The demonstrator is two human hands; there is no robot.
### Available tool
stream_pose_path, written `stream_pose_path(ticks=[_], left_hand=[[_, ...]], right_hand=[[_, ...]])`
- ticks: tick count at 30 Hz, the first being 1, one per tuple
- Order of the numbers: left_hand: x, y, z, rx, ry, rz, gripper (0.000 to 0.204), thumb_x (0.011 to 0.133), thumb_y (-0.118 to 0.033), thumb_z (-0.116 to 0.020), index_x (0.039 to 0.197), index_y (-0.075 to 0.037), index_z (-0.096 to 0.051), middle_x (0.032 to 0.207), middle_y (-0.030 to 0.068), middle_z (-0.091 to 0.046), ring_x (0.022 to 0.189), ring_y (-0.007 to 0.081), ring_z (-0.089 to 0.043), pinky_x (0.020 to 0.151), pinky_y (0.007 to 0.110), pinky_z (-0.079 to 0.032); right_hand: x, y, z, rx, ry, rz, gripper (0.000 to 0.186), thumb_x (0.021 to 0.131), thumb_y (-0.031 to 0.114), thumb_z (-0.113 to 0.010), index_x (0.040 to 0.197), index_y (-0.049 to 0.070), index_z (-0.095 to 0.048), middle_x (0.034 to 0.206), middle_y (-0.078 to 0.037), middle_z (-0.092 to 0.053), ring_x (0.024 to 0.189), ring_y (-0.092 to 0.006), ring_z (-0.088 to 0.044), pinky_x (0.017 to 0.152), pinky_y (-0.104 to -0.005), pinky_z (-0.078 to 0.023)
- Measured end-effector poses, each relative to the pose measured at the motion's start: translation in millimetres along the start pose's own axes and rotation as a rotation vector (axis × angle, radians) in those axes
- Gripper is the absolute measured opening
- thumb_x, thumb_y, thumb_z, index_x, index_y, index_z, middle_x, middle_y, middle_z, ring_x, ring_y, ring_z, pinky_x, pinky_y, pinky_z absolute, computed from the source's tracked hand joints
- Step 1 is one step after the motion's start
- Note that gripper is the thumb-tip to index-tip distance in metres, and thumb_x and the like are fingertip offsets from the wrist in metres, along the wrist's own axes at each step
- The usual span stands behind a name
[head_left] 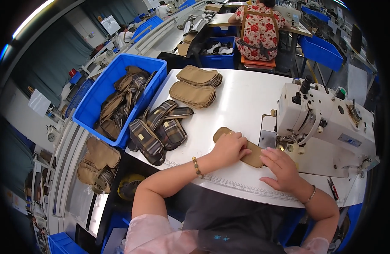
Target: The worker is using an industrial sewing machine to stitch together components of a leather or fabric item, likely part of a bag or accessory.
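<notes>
While workshop [55, 55] surrounds white table [241, 97] | left hand [230, 148] curled, holding tan pad [255, 156] | right hand [281, 168] spread against it

Dark curtains [55, 48] (strip light [33, 18] above)

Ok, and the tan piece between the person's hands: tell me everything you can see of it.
The tan piece is a flat, elongated shape with rounded ends and a thin darker edge; it looks like fabric or padded sheet. It lies slantwise on the white table, left of the sewing machine. The left hand covers its middle, hiding the outline there. Fingers of the right hand overlap its right end, apparently touching it.
</notes>
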State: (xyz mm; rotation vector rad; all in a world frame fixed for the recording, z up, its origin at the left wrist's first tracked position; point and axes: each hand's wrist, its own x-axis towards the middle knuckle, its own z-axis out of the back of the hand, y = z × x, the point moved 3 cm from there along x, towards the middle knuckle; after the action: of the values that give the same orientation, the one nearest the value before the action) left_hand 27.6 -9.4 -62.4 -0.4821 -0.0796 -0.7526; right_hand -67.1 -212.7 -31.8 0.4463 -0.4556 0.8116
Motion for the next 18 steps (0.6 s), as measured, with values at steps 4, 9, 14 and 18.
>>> stream_pose_path(ticks=[4,9,14,18], left_hand=[[-3.2,12.9,28.3,-0.03,-0.018,0.03,0.021,0.087,-0.026,-0.071,0.085,-0.006,-0.066,0.088,0.0109,-0.064,0.083,0.0332,-0.062,0.076,0.042,-0.049],[-24.3,104.8,128.9,0.62,-0.356,0.407,0.017,0.088,-0.023,-0.068,0.092,-0.006,-0.071,0.093,0.0116,-0.07,0.093,0.0315,-0.065,0.079,0.044,-0.052],[-92.1,179.7,204.9,0.779,-0.095,1.139,0.038,0.09,-0.04,-0.068,0.103,-0.005,-0.072,0.104,0.0141,-0.073,0.102,0.0337,-0.068,0.083,0.047,-0.054],[-133.5,165.2,223.8,0.724,-0.213,1.289,0.054,0.087,-0.056,-0.065,0.096,-0.003,-0.075,0.103,0.0185,-0.073,0.099,0.0358,-0.069,0.082,0.045,-0.055]], right_hand=[[-15.1,-8.9,-17.8,0.004,0.28,-0.031,0.07,0.079,0.042,-0.076,0.131,0.0,-0.056,0.142,-0.015,-0.052,0.133,-0.0316,-0.047,0.111,-0.051,-0.035],[-17.6,-13.9,-19.6,-0.055,0.27,-0.073,0.069,0.079,0.043,-0.075,0.13,0.0,-0.058,0.139,-0.015,-0.055,0.131,-0.0321,-0.049,0.111,-0.0516,-0.035],[-15.2,-13.9,-19.5,-0.042,0.276,-0.071,0.068,0.079,0.043,-0.075,0.13,0.0,-0.058,0.139,-0.015,-0.055,0.132,-0.0321,-0.049,0.112,-0.0513,-0.034],[-17.4,-16.3,-21.9,-0.055,0.287,-0.092,0.068,0.079,0.043,-0.075,0.129,0.0,-0.058,0.14,-0.015,-0.055,0.133,-0.0318,-0.048,0.113,-0.0506,-0.033]])
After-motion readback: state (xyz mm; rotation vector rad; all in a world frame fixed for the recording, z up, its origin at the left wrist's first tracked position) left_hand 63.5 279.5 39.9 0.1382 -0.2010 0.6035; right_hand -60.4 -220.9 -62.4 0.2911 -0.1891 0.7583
